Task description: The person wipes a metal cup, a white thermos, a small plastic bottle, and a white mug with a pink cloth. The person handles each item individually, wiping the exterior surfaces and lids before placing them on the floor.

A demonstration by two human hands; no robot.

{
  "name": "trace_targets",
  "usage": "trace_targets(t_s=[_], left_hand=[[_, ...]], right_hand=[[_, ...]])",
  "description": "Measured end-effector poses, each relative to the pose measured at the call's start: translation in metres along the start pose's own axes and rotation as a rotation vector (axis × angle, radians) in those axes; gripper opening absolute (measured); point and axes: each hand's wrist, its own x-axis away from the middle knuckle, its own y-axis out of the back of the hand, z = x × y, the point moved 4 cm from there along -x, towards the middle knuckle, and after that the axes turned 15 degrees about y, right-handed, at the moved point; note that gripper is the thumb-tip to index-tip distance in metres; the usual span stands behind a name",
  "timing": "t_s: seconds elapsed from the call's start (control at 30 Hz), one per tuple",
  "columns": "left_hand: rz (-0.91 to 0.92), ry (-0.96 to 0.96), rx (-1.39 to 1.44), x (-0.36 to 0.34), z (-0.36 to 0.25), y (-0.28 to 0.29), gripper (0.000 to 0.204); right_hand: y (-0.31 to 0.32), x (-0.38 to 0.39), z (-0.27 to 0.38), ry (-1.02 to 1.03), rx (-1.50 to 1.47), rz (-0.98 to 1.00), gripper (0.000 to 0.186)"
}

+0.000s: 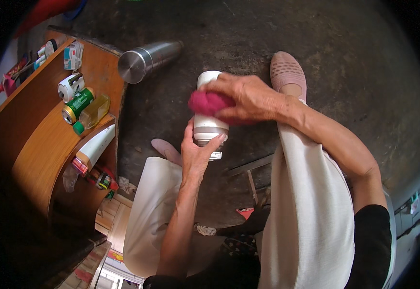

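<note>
A white bottle [211, 130] with a grey band lies between my hands, its narrower end toward me. My left hand [195, 150] is wrapped round that near end, thumb on one side and fingers on the other. A dark pink cloth [211, 103] is bunched in my right hand [248, 98], which presses it against the upper side of the bottle. The cloth and right fingers are slightly blurred, and they hide part of the bottle's middle.
A steel flask [147, 60] stands on the dark floor [229, 29] ahead. At left is a curved wooden cabinet [41, 149] holding a green can [79, 105], a yellowish bottle [94, 111] and small boxes. My pink shoe [288, 72] is at right.
</note>
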Motion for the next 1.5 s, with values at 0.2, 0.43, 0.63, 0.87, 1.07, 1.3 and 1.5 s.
trace_targets(t_s=[0.2,0.43,0.63,0.87,1.07,1.3,1.5], left_hand=[[-0.021,0.008,-0.037,-0.003,0.0,0.004,0.085],[0.005,-0.034,0.026,-0.005,-0.004,0.0,0.079],[0.013,-0.05,-0.014,-0.006,0.004,0.002,0.075],[-0.002,-0.027,-0.037,-0.007,0.007,0.002,0.09],[0.077,0.078,-0.106,-0.014,0.011,0.016,0.101],[0.078,0.094,-0.157,-0.033,0.023,0.018,0.104],[0.051,0.104,-0.158,-0.037,0.025,0.022,0.095]], right_hand=[[-0.007,-0.005,0.014,0.123,0.054,0.068,0.058],[0.007,-0.016,-0.019,0.014,0.328,-0.125,0.051],[-0.013,-0.008,0.001,0.028,0.055,0.017,0.053],[0.009,-0.028,-0.061,-0.163,0.408,-0.264,0.046],[0.008,0.006,-0.089,-0.39,0.074,-0.421,0.047],[0.014,0.022,-0.091,-0.446,-0.166,-0.439,0.059],[0.0,0.011,-0.078,-0.353,-0.279,-0.35,0.06]])
